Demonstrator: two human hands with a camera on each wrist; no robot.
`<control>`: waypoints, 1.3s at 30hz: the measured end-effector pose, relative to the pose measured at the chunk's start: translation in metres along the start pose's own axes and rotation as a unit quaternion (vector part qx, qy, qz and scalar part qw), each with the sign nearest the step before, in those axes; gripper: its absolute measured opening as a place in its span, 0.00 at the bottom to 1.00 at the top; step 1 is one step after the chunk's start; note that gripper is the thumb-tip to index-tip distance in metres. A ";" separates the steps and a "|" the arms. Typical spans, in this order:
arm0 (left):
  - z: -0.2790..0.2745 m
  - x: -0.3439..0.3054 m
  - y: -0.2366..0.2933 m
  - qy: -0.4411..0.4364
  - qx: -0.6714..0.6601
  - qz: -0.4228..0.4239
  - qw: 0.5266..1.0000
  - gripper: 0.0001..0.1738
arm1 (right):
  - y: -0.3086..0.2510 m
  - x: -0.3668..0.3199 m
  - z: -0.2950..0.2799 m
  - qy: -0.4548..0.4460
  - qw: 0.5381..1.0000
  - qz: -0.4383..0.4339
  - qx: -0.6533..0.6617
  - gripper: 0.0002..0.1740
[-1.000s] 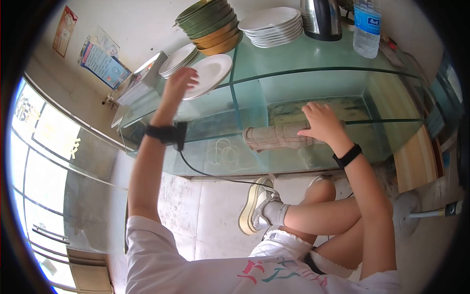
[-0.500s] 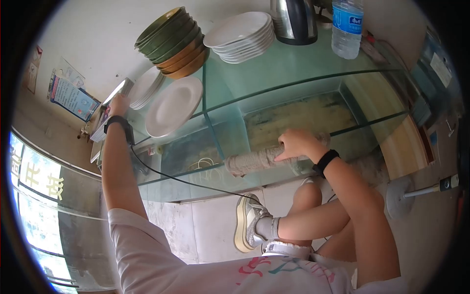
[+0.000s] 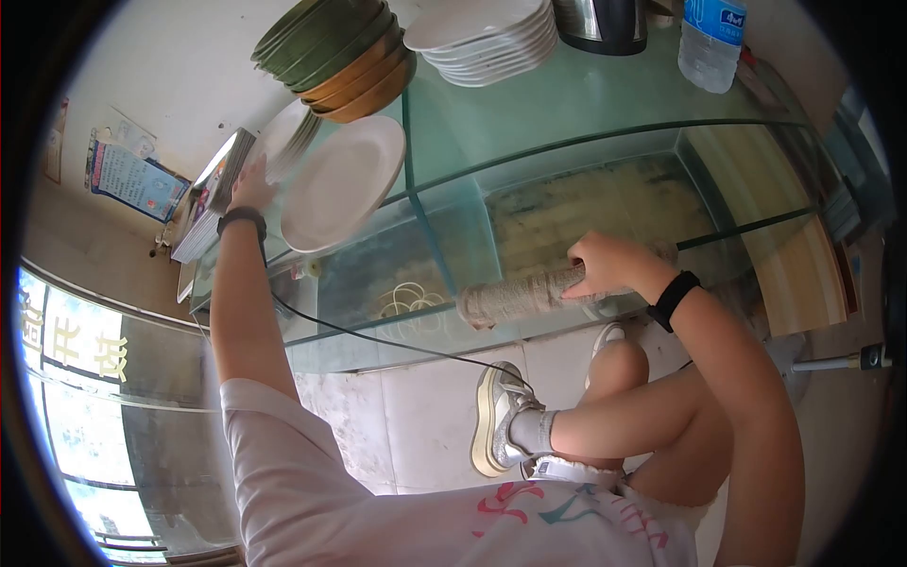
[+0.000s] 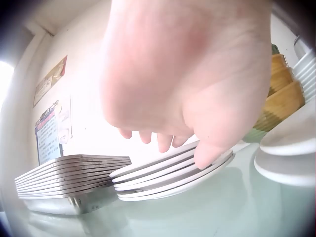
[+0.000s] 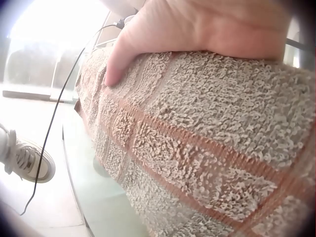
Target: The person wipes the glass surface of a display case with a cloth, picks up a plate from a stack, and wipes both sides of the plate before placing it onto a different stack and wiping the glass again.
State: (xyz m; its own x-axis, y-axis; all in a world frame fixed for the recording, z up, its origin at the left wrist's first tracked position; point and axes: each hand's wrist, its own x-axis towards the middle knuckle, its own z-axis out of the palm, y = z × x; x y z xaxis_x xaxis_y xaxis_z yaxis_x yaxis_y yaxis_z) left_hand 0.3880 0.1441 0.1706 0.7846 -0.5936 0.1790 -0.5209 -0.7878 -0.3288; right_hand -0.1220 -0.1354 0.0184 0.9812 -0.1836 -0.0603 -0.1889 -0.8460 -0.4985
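My left hand point(image 3: 253, 187) reaches over a small stack of white plates point(image 4: 168, 173), beside a stack of metal trays point(image 4: 74, 177). In the left wrist view its fingers point down over the top plate, and the thumb overlaps the stack's front edge. A larger white oval plate point(image 3: 342, 184) lies to the right of this hand. My right hand point(image 3: 614, 265) grips a rolled towel point(image 3: 505, 300) at the near glass edge, with its thumb on the near side. The towel point(image 5: 197, 128) is terry cloth, grey-beige with reddish-brown stripes.
A glass-topped counter point(image 3: 529, 113) bears stacked green and brown bowls point(image 3: 340, 61), a taller pile of white plates point(image 3: 487, 42), a steel kettle point(image 3: 600, 26) and a water bottle point(image 3: 710, 47). A black cable point(image 3: 378, 342) runs from the left wrist. My shoe point(image 3: 501, 420) is below the counter.
My left hand has swung left past the oval plate to the metal trays, then slightly right to the small plate stack. The right hand keeps its grip on the towel.
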 end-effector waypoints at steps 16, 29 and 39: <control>0.012 0.005 0.012 0.143 0.006 0.073 0.987 0.14 | -0.004 -0.004 -0.009 -0.026 0.999 0.031 -0.028 0.27; -0.032 -0.037 0.040 0.202 -0.034 0.082 0.975 0.08 | 0.010 -0.006 -0.002 -0.012 0.999 0.011 -0.028 0.30; -0.054 -0.069 0.032 0.270 -0.046 0.089 0.958 0.09 | 0.008 -0.005 -0.011 -0.047 0.998 0.030 -0.009 0.32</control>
State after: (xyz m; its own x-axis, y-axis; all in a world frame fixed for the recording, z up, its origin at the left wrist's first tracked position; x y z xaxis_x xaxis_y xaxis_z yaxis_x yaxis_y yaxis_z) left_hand 0.2988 0.1508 0.1973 0.4059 -0.6991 0.5887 -0.6768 -0.6628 -0.3204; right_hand -0.1286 -0.1464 0.0241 0.9672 -0.1871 -0.1719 -0.2478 -0.8434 -0.4767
